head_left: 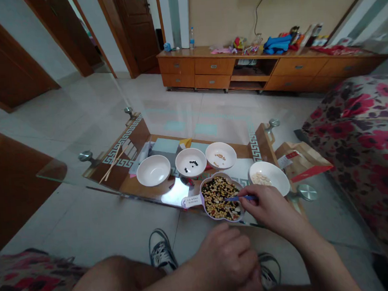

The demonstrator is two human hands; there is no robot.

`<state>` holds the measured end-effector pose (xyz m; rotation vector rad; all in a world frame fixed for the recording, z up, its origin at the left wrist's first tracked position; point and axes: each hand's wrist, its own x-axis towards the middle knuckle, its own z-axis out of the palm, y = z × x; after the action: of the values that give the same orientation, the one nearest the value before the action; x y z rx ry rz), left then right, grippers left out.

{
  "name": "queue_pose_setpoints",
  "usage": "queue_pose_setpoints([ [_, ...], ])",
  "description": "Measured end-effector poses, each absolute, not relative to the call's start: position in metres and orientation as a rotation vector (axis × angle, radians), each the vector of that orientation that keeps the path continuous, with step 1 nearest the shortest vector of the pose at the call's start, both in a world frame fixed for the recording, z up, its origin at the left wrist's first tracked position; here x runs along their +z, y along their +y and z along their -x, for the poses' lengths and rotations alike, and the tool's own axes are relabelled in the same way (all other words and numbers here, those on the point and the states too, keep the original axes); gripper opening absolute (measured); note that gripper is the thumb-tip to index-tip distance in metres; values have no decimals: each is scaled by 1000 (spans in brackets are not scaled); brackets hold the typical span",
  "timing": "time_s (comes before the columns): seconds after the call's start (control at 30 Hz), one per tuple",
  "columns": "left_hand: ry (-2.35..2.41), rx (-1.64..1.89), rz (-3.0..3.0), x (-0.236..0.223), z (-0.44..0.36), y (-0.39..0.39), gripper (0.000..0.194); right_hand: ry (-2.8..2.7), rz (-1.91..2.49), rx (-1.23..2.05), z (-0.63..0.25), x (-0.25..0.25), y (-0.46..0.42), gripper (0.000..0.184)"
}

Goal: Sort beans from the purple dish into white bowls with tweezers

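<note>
Our R hand [269, 211] pinches blue tweezers [240, 198] over lilac dish [220, 175] of mixed beans [218, 197]. L hand [225, 264] curled, hold unclear. White bowls [153, 170]: sorted beans, 1 empty.

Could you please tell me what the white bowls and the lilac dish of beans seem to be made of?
The white bowls look like glazed ceramic, from their smooth sheen. The lilac dish seems moulded plastic, from its dull, scalloped rim.

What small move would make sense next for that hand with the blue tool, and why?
Probably lift one black bean from the mixed beans in the purple dish and place it in the white bowl of black beans. The slim blue tool in the right hand already reaches over the mix, and the nearby bowls hold separated beans.
</note>
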<state>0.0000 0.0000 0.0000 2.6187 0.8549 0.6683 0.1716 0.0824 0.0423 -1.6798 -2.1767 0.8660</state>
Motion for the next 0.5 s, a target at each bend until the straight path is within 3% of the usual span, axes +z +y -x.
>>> queue_pose_setpoints([
  [0.1, 1264, 890, -2515, 17, 28, 24, 15, -2191, 1671, 904, -173, 41, 81, 22],
  [0.23, 1751, 731, -2256, 27, 55, 46, 15, -2254, 1670, 950, -175, 42, 81, 22],
  [0.5, 1881, 338, -2219, 14, 56, 57, 19, -2285, 1639, 976, -173, 37, 80, 21],
])
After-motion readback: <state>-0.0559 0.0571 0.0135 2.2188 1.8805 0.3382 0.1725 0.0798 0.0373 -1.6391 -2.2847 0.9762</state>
